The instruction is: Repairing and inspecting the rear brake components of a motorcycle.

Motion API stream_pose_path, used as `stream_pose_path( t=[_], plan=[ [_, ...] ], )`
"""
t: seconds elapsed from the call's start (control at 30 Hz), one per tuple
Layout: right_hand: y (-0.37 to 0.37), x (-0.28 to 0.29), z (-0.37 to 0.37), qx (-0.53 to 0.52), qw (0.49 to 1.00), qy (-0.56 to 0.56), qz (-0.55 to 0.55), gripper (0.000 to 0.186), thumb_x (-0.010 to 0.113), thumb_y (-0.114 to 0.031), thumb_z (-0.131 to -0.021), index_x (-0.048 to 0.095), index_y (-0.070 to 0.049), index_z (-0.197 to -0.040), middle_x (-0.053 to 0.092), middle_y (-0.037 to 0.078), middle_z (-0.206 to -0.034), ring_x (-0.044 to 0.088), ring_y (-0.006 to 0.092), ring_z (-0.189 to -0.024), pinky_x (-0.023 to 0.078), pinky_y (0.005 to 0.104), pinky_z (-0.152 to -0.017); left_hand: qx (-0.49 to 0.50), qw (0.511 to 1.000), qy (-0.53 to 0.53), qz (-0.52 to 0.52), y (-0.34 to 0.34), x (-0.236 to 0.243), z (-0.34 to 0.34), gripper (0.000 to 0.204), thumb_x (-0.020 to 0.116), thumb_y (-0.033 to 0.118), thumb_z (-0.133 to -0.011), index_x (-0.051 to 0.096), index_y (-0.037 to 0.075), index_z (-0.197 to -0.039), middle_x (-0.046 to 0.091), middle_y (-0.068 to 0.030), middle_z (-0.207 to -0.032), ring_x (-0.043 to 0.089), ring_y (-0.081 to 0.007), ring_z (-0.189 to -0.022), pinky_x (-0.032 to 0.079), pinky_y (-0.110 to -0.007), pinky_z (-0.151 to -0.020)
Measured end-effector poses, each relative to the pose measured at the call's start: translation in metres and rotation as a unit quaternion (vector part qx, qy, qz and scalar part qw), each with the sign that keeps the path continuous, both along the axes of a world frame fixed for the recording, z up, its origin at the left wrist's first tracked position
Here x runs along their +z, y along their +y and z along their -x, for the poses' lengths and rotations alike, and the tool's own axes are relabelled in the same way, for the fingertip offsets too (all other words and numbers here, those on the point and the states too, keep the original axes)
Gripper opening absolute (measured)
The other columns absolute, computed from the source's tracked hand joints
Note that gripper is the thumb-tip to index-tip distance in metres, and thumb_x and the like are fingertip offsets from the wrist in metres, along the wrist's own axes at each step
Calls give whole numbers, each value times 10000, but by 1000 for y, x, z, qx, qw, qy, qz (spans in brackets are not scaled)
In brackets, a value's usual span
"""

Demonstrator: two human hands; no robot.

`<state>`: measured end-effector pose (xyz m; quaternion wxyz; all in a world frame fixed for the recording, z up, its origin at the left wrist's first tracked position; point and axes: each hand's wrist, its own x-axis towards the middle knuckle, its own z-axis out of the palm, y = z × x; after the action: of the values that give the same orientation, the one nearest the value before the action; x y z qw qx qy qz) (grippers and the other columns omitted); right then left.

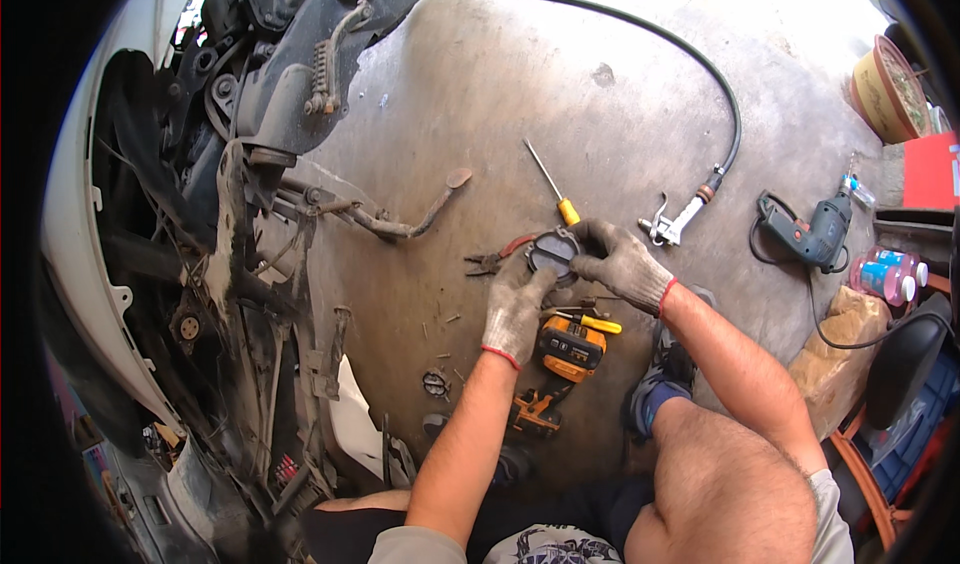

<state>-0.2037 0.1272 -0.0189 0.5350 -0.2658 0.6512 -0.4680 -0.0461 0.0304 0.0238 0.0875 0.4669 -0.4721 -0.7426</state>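
Stained concrete floor (430, 84) | partly stripped motorcycle (285, 94), left of frame | round dark cover (553, 255) at centre, clamped between fingers of gloved left hand (514, 309) and right hand (625, 264) | cover off, unattached; handwork seems midway, finished state unclear

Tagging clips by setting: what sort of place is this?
Likely a motorbike repair spot: a grimy dark metal vehicle frame with a white panel, a silver air gun on a black rubber hose, and a dark grey-green corded drill on the grey concrete floor.
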Motion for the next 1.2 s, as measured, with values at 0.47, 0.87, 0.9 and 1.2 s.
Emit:
stream_pose_path(
  t=[0.47, 0.87, 0.9, 1.2],
  plan=[
    [2, -16, -30, 89, 979, 138, -123, 322, 591, -244, -922, 690, -94, -1188, 709, 184, -1170, 677, 336, -1108, 518, 417, -970, 224, 956, -178, 65, -28, -95, -131, 416, 661, 51, -920, 572, -19, -1320, 684, -72, -1101, 653, -140, -789, 545, -258, -652],
    [-22, -37, -87, 251, 910, 299, -143, 300, 617, -291, -946, 683, -94, -1163, 675, 179, -1182, 650, 350, -1130, 517, 440, -963, 76, 880, -378, 276, -17, -136, -178, 523, 741, 264, -835, 630, -23, -1258, 706, -245, -1138, 671, -398, -1086, 509, -417, -953],
    [-10, -52, -73, 247, 904, 307, -168, 300, 617, -291, -946, 683, -94, -1163, 675, 179, -1182, 650, 350, -1130, 517, 440, -963, 34, 881, -413, 229, -4, -116, -137, 531, 732, 299, -857, 628, -22, -1266, 687, -241, -1194, 647, -388, -1139, 503, -417, -971],
    [-21, -39, -54, 140, 981, 32, -130, 362, 626, -318, -886, 706, -31, -1092, 719, 140, -921, 697, 226, -871, 532, 359, -816, 82, 989, -102, 70, -1, -61, -102, 407, 521, 348, -1017, 661, 6, -1185, 678, -81, -1053, 640, -173, -892, 530, -314, -715]
  ],
)
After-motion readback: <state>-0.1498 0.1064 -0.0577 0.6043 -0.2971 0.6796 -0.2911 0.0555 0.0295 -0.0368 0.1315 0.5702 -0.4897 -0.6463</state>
